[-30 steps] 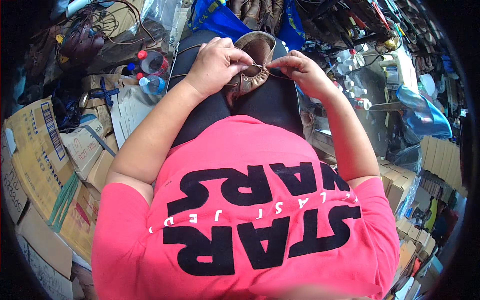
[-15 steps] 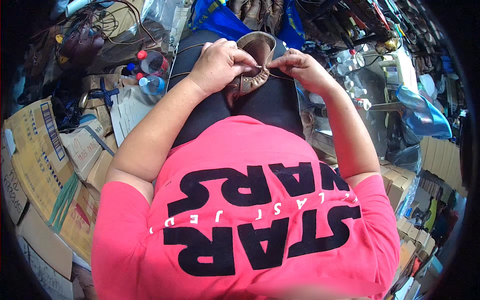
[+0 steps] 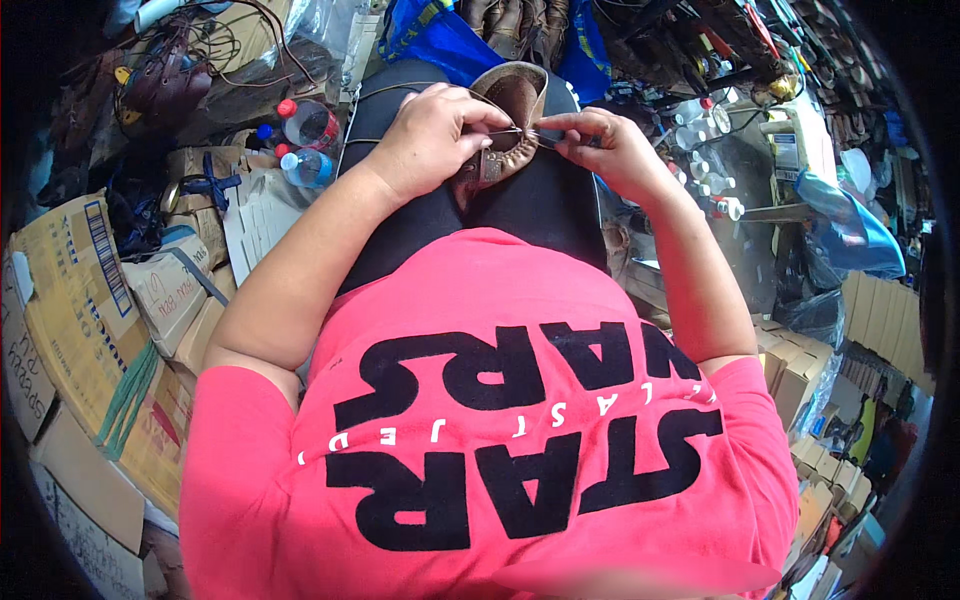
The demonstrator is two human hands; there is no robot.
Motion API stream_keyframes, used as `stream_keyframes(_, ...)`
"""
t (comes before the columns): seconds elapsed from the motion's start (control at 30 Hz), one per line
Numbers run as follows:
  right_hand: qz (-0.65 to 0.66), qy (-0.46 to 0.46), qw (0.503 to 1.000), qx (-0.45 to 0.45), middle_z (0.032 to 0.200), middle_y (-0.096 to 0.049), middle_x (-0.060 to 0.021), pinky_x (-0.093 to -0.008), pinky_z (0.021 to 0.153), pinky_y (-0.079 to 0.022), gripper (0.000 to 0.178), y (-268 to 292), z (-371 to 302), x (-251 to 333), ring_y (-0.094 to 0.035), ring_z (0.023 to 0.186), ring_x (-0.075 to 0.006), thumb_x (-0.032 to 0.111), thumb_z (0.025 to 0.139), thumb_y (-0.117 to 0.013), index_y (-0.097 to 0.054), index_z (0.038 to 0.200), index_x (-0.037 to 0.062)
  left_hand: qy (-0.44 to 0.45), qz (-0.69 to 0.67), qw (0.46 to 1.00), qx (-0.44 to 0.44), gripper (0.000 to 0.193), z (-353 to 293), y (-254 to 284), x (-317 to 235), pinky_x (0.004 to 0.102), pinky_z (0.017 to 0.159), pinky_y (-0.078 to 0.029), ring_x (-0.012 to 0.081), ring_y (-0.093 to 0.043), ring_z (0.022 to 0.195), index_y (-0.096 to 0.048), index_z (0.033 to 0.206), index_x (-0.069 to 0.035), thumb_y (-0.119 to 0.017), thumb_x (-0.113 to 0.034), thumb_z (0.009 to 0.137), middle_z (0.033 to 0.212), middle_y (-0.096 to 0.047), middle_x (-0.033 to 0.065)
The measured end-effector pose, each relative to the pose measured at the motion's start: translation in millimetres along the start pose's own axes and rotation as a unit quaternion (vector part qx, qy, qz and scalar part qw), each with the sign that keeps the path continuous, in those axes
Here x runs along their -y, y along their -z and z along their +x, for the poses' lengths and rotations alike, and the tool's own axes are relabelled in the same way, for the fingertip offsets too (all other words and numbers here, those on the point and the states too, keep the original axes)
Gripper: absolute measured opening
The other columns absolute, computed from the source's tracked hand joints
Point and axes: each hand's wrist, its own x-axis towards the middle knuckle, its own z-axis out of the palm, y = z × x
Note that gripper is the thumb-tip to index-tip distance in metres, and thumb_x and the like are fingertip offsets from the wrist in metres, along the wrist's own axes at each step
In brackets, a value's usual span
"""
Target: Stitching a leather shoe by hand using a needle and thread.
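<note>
Brown leather shoe upper (image 3: 514,158) sits on the lap btwn black-trousered thighs (image 3: 545,210), rounded mouth toward 12 o'clock. L hand (image 3: 430,135), at its 9, has thumb & index pinched together on a thin strand (image 3: 527,131); thread or needle, can't tell. R hand (image 3: 610,150), at 3: index reaching in, thumb close under; can't tell if they're clamped on anything. Poss. trouble: uneven tug could snap strand or rip the puckers; crossed ends could tangle; soft lap may let upper roll. Leather's matte, w/ ridged pleats along the near side. Further out: soft pink T-shirt (image 3: 480,275) at 6, shiny blue bag (image 3: 435,40) at 11, smooth plastic bottles (image 3: 306,168) at 9, stiff cardboard carton (image 3: 70,300) at 8.
</note>
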Motion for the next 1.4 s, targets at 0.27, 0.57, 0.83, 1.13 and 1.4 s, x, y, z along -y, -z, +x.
stream_keyframes(0.27,0.157,-0.065,0.985,0.012,0.077,-0.054,0.0092,-0.0142,0.068,-0.04,0.028,-10,10,-18,-0.048,0.073,-0.0002,0.005,0.086,-0.065,-0.065,0.115,0.006,0.201,-0.07,0.976,0.044,0.023,8,-16,-2,0.0301,0.077,-0.048,0.017,-0.064,0.075,-0.07,0.097,-0.009,-0.07,-0.013,0.075,0.08,-0.068,0.0065)
stream_keyframes(0.57,0.094,-0.049,0.994,0.027,0.08,-0.062,0.0007,-0.0217,0.073,-0.046,0.008,-6,33,-10,-0.056,0.076,-0.0063,0.008,0.084,-0.069,-0.066,0.087,0.0016,0.178,-0.14,0.969,0.098,0.01,30,-22,4,0.0301,0.064,-0.049,0.0134,-0.061,0.066,-0.064,0.082,-0.005,-0.07,-0.011,0.076,0.071,-0.064,0.0045)
stream_keyframes(0.83,0.183,-0.056,0.981,0.004,0.081,-0.054,0.0044,-0.0212,0.07,-0.042,0.019,10,21,-31,-0.05,0.074,-0.0046,0.018,0.081,-0.074,-0.064,0.087,0.0034,0.097,0.025,0.989,0.108,0.012,18,8,6,0.0429,0.079,-0.046,0.03,-0.061,0.087,-0.068,0.086,-0.011,-0.064,-0.021,0.079,0.083,-0.067,0.0093)
stream_keyframes(1.13,0.128,0.055,0.99,-0.02,0.089,-0.051,0.0024,-0.0213,0.073,-0.043,0.013,27,-10,-36,-0.051,0.081,-0.006,0.014,0.085,-0.069,-0.063,0.08,0.0039,0.122,-0.047,0.979,0.156,0.013,27,-4,0,0.0405,0.074,-0.049,0.0342,-0.063,0.087,-0.06,0.095,-0.003,-0.056,-0.012,0.085,0.088,-0.065,0.0175)
stream_keyframes(1.4,-0.244,0.161,0.932,-0.217,0.104,-0.06,-0.0119,-0.0372,0.083,-0.048,0.018,41,29,-22,-0.059,0.096,-0.0298,0.022,0.077,-0.071,-0.067,0.089,0.0081,0.052,0.01,0.983,0.174,0.012,31,-4,2,0.046,0.071,-0.047,0.0389,-0.061,0.084,-0.057,0.092,-0.006,-0.056,-0.017,0.088,0.085,-0.063,0.0193)
